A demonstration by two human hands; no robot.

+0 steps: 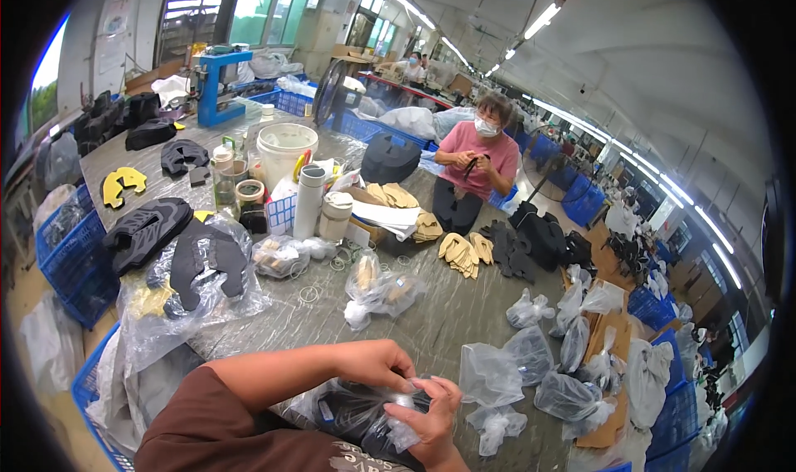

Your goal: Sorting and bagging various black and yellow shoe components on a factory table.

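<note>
My left hand (375,362) reaches in from the left, its fingers pinched on the gathered neck of a clear plastic bag (330,396). On the other side of that neck, my right hand (436,416) grips the bunched plastic between thumb and fingers. Dark pieces show through the bag, which lies at the table's near edge against my body. Whether a tie or band is around the neck cannot be made out. Just beyond my hands sits a knotted clear bag (390,294) with tan pieces in it. Several loose rubber bands (308,294) are scattered to its left.
Several tied clear bags (564,397) cover the right side. Tan cut pieces (461,253) and black ones (507,248) lie farther off, near a co-worker (479,157) in pink. A white bucket (286,150), a white bottle (309,200) and black shoe-upper pieces (207,260) stand or lie left.
</note>
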